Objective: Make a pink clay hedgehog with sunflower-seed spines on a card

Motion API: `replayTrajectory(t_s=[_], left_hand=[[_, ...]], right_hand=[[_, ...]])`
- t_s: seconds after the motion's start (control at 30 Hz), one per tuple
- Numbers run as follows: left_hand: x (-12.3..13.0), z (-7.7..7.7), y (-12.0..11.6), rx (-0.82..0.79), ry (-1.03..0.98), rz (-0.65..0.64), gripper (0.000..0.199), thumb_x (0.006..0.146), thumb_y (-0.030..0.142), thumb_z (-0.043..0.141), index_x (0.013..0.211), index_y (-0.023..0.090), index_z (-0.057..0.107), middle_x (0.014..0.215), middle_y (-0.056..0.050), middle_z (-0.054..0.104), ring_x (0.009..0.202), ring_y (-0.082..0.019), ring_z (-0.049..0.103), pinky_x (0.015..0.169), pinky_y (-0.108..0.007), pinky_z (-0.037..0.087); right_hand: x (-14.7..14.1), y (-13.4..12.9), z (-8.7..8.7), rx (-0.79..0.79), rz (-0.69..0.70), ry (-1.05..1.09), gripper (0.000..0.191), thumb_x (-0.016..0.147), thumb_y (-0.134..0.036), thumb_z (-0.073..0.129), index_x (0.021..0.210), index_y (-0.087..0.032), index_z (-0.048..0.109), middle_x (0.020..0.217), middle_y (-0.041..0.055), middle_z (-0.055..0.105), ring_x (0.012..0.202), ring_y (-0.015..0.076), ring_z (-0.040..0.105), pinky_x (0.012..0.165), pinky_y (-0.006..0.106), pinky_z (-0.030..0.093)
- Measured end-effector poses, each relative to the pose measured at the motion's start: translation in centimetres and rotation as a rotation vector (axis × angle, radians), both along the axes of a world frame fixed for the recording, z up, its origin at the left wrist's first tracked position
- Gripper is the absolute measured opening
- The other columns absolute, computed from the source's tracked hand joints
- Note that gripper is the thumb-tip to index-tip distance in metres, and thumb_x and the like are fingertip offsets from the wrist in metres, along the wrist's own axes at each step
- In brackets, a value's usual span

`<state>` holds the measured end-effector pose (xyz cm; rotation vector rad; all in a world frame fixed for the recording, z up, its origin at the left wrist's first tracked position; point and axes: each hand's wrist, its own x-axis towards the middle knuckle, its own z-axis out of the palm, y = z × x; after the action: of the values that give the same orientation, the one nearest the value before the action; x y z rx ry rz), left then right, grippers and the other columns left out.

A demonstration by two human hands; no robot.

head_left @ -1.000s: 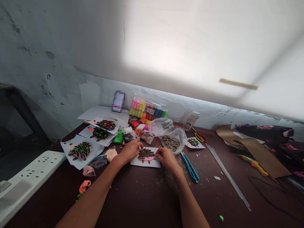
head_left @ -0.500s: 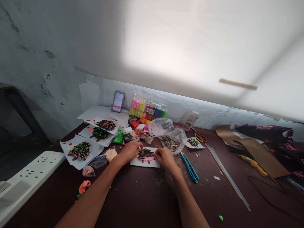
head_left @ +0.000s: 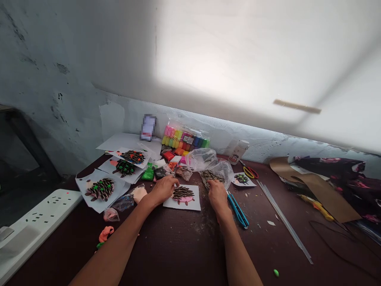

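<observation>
A white card [head_left: 193, 205] lies on the table, bearing a pink clay hedgehog [head_left: 187, 199] with striped sunflower seeds [head_left: 182, 192] as its spines. At the card's left edge rests my left hand [head_left: 164, 189], its fingers curled in; whatever lies between the fingertips is hidden. My right hand [head_left: 218, 194] is to the right of the card, with curled fingertips down at the near side of a clear plastic bag [head_left: 226, 171] of sunflower seeds [head_left: 210, 175]. Its fingertips are partly hidden against the seeds, so any seed in them cannot be made out.
Seed hedgehog cards [head_left: 101, 188] lie at left, near a white power strip [head_left: 38, 222]. Clay packets [head_left: 149, 172] sit behind my left hand. A blue utility knife [head_left: 238, 210], scissors [head_left: 251, 172], a bottle [head_left: 238, 152] and clear glue sticks [head_left: 284, 222] are on the right.
My right hand has left the card's right side and moved up and to the right, to the bag of sunflower seeds. My left hand stays at the card's left edge.
</observation>
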<state>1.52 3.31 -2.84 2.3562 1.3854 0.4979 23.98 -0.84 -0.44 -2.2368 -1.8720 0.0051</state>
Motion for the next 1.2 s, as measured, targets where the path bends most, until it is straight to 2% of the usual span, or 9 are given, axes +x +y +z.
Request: replayTrajectory(t_s=[0.13, 0.27, 0.4, 0.63, 0.8, 0.9, 0.97, 1.1, 1.2], left_hand=[[0.0, 0.0, 0.0, 0.006, 0.007, 0.007, 0.028, 0.080, 0.007, 0.048, 0.094, 0.019, 0.070, 0.093, -0.006, 0.065, 0.092, -0.018, 0.061, 0.079, -0.025, 0.044], [0.1, 0.1, 0.0, 0.000, 0.024, 0.010, 0.029, 0.080, 0.006, 0.048, 0.094, 0.019, 0.070, 0.094, -0.006, 0.065, 0.092, -0.018, 0.061, 0.079, -0.025, 0.044], [0.1, 0.1, 0.0, 0.006, 0.022, 0.013, 0.028, 0.080, 0.006, 0.048, 0.093, 0.019, 0.069, 0.094, -0.006, 0.065, 0.092, -0.018, 0.061, 0.078, -0.025, 0.044], [0.1, 0.0, 0.0, 0.013, 0.018, 0.010, 0.029, 0.079, 0.006, 0.048, 0.093, 0.020, 0.069, 0.093, -0.006, 0.065, 0.090, -0.017, 0.061, 0.077, -0.024, 0.044], [0.0, 0.1, 0.0, -0.002, 0.004, 0.008, 0.030, 0.079, 0.005, 0.047, 0.093, 0.019, 0.070, 0.093, -0.006, 0.065, 0.088, -0.018, 0.061, 0.077, -0.024, 0.044], [0.0, 0.0, 0.1, 0.001, -0.005, 0.003, 0.029, 0.079, 0.005, 0.048, 0.092, 0.019, 0.070, 0.093, -0.006, 0.065, 0.089, -0.017, 0.061, 0.077, -0.024, 0.044], [0.0, -0.1, 0.1, 0.003, -0.007, 0.001, 0.028, 0.079, 0.005, 0.049, 0.092, 0.019, 0.070, 0.093, -0.006, 0.065, 0.090, -0.017, 0.061, 0.078, -0.024, 0.044], [-0.1, -0.1, 0.1, 0.001, -0.002, -0.001, 0.028, 0.080, 0.006, 0.049, 0.093, 0.019, 0.070, 0.093, -0.006, 0.064, 0.091, -0.018, 0.061, 0.077, -0.025, 0.044], [-0.1, 0.0, 0.1, -0.004, 0.010, 0.000, 0.028, 0.080, 0.006, 0.049, 0.094, 0.019, 0.070, 0.093, -0.006, 0.064, 0.091, -0.018, 0.061, 0.077, -0.025, 0.044]], right_hand=[[0.2, 0.2, -0.5, -0.058, -0.039, 0.001, 0.038, 0.091, -0.012, 0.037, 0.113, -0.019, 0.066, 0.106, 0.0128, 0.063, 0.092, 0.0217, 0.060, 0.075, 0.028, 0.040], [0.1, 0.3, -0.2, -0.092, -0.068, 0.012, 0.036, 0.090, -0.018, 0.045, 0.121, -0.025, 0.062, 0.109, 0.0095, 0.061, 0.093, 0.0201, 0.060, 0.074, 0.026, 0.040], [0.0, 0.3, 0.2, -0.127, -0.067, 0.000, 0.031, 0.090, -0.021, 0.048, 0.117, -0.023, 0.065, 0.111, 0.0103, 0.060, 0.094, 0.0202, 0.060, 0.073, 0.026, 0.039], [-0.1, 0.0, 0.4, -0.030, -0.059, -0.012, 0.017, 0.087, -0.021, 0.053, 0.094, -0.021, 0.069, 0.097, 0.0055, 0.067, 0.090, 0.0180, 0.060, 0.070, 0.025, 0.037], [0.3, -0.3, 0.6, 0.142, -0.049, 0.052, 0.015, 0.086, -0.025, 0.053, 0.086, -0.020, 0.067, 0.091, 0.0056, 0.068, 0.085, 0.0180, 0.061, 0.069, 0.025, 0.037], [0.6, -0.2, 0.4, 0.232, 0.003, 0.206, 0.019, 0.086, -0.027, 0.050, 0.087, -0.020, 0.067, 0.087, 0.0055, 0.069, 0.083, 0.0189, 0.061, 0.071, 0.026, 0.039], [0.6, 0.0, 0.1, 0.226, 0.053, 0.364, 0.020, 0.083, -0.026, 0.049, 0.088, -0.020, 0.068, 0.086, 0.0042, 0.070, 0.080, 0.0181, 0.062, 0.072, 0.026, 0.041], [0.0, 0.1, -0.1, 0.093, 0.207, 0.611, 0.017, 0.076, -0.023, 0.053, 0.081, -0.018, 0.068, 0.077, 0.0015, 0.068, 0.072, 0.0150, 0.059, 0.067, 0.023, 0.042], [-0.9, -0.2, 0.3, -0.015, 0.332, 0.682, 0.013, 0.074, -0.024, 0.056, 0.076, -0.017, 0.068, 0.066, -0.0015, 0.062, 0.062, 0.0120, 0.052, 0.058, 0.020, 0.037]])
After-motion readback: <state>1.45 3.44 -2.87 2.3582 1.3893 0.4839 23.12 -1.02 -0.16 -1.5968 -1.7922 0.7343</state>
